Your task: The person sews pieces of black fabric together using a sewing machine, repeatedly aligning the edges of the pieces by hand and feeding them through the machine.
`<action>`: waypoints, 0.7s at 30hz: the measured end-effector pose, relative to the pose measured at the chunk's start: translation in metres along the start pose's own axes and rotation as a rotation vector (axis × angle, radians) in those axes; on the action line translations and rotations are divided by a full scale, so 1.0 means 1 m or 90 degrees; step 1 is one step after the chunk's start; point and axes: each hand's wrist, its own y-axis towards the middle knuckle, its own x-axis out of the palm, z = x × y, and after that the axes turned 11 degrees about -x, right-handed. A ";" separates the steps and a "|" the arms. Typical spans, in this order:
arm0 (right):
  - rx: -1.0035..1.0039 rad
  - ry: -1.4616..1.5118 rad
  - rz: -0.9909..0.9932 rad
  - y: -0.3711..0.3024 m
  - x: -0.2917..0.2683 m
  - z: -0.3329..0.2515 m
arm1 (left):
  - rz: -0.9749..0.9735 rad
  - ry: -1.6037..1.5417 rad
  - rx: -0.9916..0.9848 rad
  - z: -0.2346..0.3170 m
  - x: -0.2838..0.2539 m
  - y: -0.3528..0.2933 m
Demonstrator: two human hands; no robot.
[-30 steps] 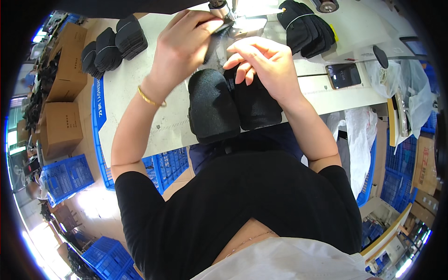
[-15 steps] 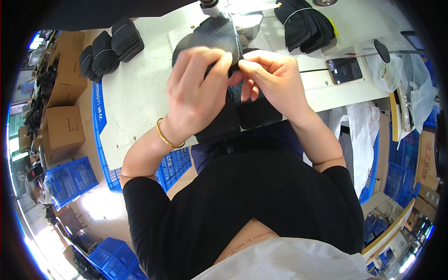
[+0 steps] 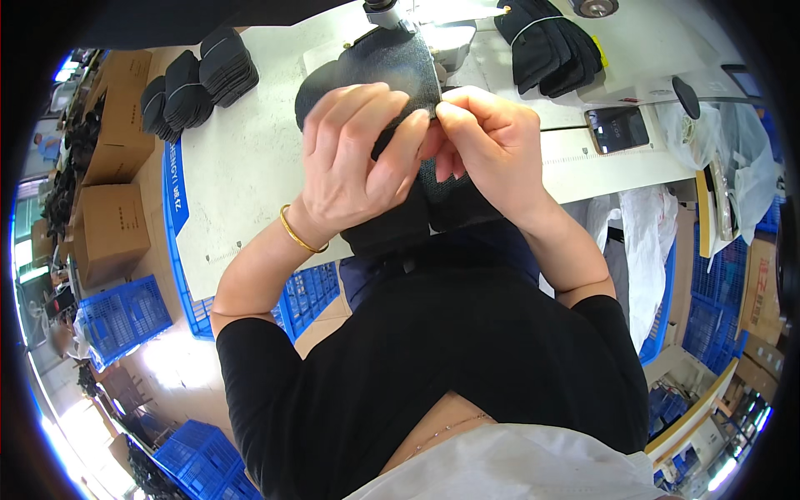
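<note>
A black fabric piece lies beneath the head of a sewing machine, its far end at the needle area. At the fabric's near right edge, my left hand pinches the cloth between thumb and fingers. Close beside it, my right hand grips the same edge with thumb and forefinger, its other fingers curled under. The two sets of fingertips almost meet. More black fabric hangs over the table's front edge below my hands, partly hidden by them.
Bundled stacks of black cut pieces sit at the table's left, and another tied bundle lies at the back right. A phone rests near the right edge. Blue crates and cardboard boxes stand on the left floor.
The black fabric under the machine head has spread slightly left and its right edge now lies more to the right. Both hands keep their pinch, the right shifted slightly right.
</note>
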 end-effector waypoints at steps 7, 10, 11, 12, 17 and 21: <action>-0.010 0.076 0.029 0.017 0.000 0.007 | -0.045 0.042 0.071 -0.022 0.007 0.004; -0.034 0.081 0.032 0.025 0.000 0.014 | -0.039 0.040 0.089 -0.032 0.013 0.009; -0.046 0.080 0.033 0.028 0.000 0.015 | -0.035 0.036 0.095 -0.034 0.014 0.010; -0.047 0.080 0.033 0.029 0.000 0.017 | -0.054 0.037 0.092 -0.036 0.013 0.012; -0.023 0.119 0.049 0.028 0.001 0.017 | -0.051 0.014 0.109 -0.055 0.021 0.019; -0.008 0.124 0.044 0.025 -0.004 0.022 | -0.036 0.023 0.102 -0.058 0.025 0.021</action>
